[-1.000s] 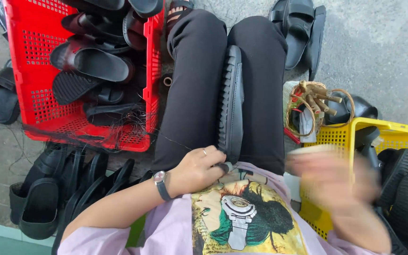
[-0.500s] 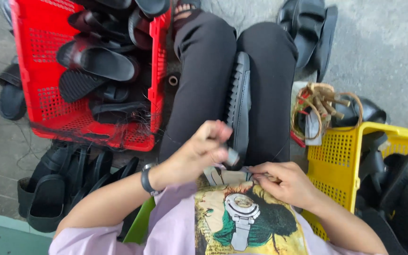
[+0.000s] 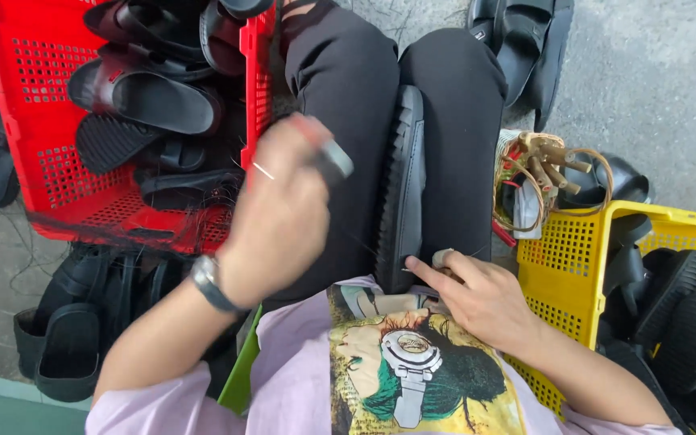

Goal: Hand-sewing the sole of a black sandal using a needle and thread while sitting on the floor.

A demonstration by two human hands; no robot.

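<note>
Black rubber slipper (image 3: pixel 403 185) on edge, wedged between the thighs so it stays put. Right hand (image 3: pixel 477 294) pins its near end at 6 o'clock, fingers loosely curled. Left hand (image 3: pixel 279 213) raised at 9 o'clock, pinching a small grey tool (image 3: pixel 334 159).

Soft, even daylight, no hard shadows or glare; left hand (image 3: pixel 279 213) motion-blurred above red crate (image 3: pixel 22 105), rest sharp.
</note>
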